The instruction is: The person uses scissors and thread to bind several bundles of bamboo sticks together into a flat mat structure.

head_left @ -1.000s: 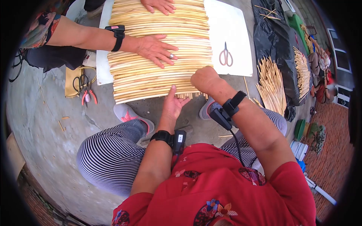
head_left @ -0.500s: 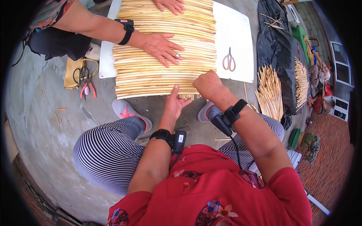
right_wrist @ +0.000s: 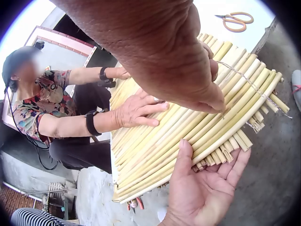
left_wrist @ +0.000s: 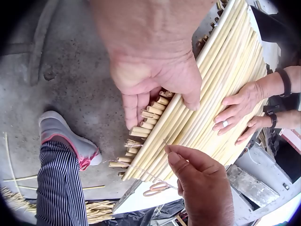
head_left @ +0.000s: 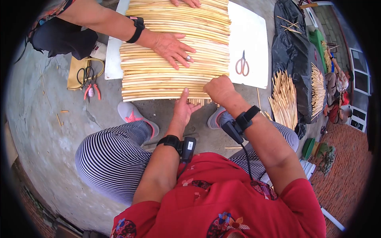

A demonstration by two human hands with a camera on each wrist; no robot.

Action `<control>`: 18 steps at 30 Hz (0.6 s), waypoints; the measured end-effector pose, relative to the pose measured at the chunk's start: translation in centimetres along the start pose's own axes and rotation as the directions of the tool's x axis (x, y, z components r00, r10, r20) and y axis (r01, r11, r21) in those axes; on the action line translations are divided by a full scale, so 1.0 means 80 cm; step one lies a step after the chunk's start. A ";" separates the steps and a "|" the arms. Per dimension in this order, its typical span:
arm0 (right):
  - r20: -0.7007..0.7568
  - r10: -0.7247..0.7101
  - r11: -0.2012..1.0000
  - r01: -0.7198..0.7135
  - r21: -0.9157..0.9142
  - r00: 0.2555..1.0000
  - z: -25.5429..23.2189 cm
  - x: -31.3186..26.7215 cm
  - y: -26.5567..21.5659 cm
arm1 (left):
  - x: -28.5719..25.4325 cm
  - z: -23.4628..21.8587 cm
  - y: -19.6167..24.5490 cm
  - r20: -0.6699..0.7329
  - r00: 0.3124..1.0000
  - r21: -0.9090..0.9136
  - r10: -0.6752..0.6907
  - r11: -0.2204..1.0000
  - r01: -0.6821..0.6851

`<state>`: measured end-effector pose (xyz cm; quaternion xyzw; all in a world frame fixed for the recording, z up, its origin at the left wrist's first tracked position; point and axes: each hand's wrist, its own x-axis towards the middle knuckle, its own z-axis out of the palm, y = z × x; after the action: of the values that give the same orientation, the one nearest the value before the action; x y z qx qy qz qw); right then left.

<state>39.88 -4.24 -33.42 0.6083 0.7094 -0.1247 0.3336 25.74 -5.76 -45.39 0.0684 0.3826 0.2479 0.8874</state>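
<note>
Reed mat (head_left: 174,51) lies flat on a white board (head_left: 248,35) on the concrete floor (head_left: 43,119), right in front of the wearer's knees. Left hand (head_left: 183,108) open, palm up, fingers straight against the cut stalk ends at the mat's near edge, thumb on top of the outermost stalk. Right hand (head_left: 219,89) just beside it on the mat's near corner, fingers curled, pinching a thin string (left_wrist: 146,173) that crosses the stalks. Another person's hand (head_left: 171,47) presses flat on the mat's middle. Scissors (head_left: 242,65) on the board; pliers (head_left: 89,89) on the floor; loose reed bundles (head_left: 285,95) to the right beside black plastic sheet (head_left: 291,35).
</note>
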 end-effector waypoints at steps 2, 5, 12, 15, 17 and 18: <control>0.013 0.006 0.999 -0.006 0.033 1.000 -0.003 0.000 0.000 | 0.002 0.000 0.000 0.011 1.000 -0.006 -0.006 1.000 0.006; 0.030 0.010 0.999 -0.012 0.052 1.000 -0.007 -0.001 -0.001 | 0.001 0.002 0.000 -0.013 1.000 -0.005 -0.014 1.000 0.014; 0.046 0.018 1.000 -0.018 -0.009 0.999 -0.012 -0.003 -0.009 | -0.002 0.006 0.002 -0.007 1.000 0.020 -0.007 1.000 0.007; 0.044 0.023 1.000 -0.023 -0.001 0.999 -0.018 -0.004 -0.012 | 0.000 0.003 0.001 0.000 1.000 0.024 -0.009 1.000 0.009; 0.045 0.015 1.000 -0.015 0.001 0.999 -0.020 -0.004 -0.013 | 0.000 0.002 0.000 0.000 1.000 0.021 -0.001 1.000 0.001; 0.045 0.012 1.000 -0.012 0.001 0.999 -0.020 -0.004 -0.013 | -0.001 0.003 0.001 -0.007 1.000 0.022 -0.002 1.000 0.002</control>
<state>38.41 -3.78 -32.26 0.6098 0.6980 -0.1367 0.3497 25.81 -5.71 -45.13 0.0768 0.3885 0.2430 0.8855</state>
